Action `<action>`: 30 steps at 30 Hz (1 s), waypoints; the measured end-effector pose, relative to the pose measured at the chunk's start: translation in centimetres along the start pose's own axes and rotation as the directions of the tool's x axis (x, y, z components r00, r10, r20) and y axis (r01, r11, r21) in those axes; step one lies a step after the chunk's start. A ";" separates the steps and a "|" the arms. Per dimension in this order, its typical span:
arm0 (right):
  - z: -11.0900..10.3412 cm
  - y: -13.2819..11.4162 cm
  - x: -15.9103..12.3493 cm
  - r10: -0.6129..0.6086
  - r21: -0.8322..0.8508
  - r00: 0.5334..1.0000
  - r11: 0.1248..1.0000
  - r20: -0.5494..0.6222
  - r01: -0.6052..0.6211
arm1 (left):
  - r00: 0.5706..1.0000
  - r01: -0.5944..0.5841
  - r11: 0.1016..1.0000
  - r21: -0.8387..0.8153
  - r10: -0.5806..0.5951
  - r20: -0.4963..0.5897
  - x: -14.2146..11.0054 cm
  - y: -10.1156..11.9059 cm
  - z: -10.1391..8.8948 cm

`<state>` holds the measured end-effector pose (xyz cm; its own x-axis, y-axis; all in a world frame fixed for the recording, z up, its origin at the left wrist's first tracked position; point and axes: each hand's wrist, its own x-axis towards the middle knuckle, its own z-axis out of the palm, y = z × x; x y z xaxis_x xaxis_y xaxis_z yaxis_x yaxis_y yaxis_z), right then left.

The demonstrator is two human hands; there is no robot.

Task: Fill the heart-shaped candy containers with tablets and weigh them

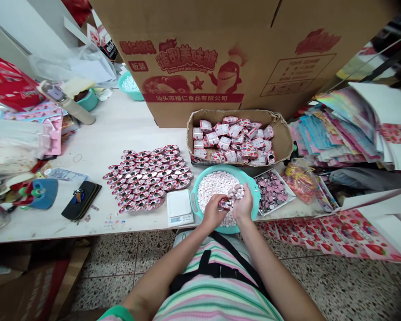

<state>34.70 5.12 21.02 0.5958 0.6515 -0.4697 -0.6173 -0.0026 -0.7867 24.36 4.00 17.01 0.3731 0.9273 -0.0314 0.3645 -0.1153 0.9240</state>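
Pale pink-and-white round candies [215, 189] fill a teal plastic basin [254, 200] near the front edge of the worktop [87, 223], and a small mound of them rises between the hands. Each piece looks light, hard and smooth, so it would probably roll or slip through the fingers, and a cupped palm seems a safer hold than a pinch. The left hand [214, 213] curls closed around a small red-and-silver foil packet [224, 204], while the right hand [243, 207] is cupped with its fingers bent upward and candies heaped against them. Exactly how the two hands meet is partly hidden. The packet looks thin and soft, probably best held by its edges. Just left of the basin sits a white digital kitchen scale [179, 207], and beyond it lie overlapping rows of round red-and-silver packets [147, 178]. Behind the basin stands a cardboard tray [280, 142] heaped with wrapped pink packs [229, 142].
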 end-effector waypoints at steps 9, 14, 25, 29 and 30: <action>-0.2 -0.2 -0.4 0.022 -0.019 0.995 1.000 0.101 -0.020 | 1.000 0.020 1.000 -0.006 -0.020 -0.007 -0.4 0.5 -0.1; -0.1 -0.4 -0.7 -0.009 -0.020 0.998 1.000 0.056 0.010 | 0.999 0.038 0.999 -0.029 -0.039 -0.019 -0.4 0.6 0.0; 0.0 -0.4 -0.4 0.014 -0.022 0.998 1.000 0.066 -0.012 | 0.998 0.050 0.998 -0.030 -0.051 -0.022 -0.2 0.2 0.2; 0.1 -0.7 -0.1 0.009 -0.030 0.998 1.000 0.055 -0.007 | 0.998 0.061 0.997 -0.036 -0.061 -0.023 0.0 0.4 0.2; 0.0 -0.7 0.0 0.013 -0.028 0.998 1.000 0.055 -0.011 | 0.998 0.062 0.997 -0.034 -0.063 -0.022 0.1 0.5 0.1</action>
<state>35.10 5.15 21.58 0.5589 0.6920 -0.4569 -0.6092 -0.0313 -0.7924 24.70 3.99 17.42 0.3304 0.9404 -0.0812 0.3578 -0.0452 0.9327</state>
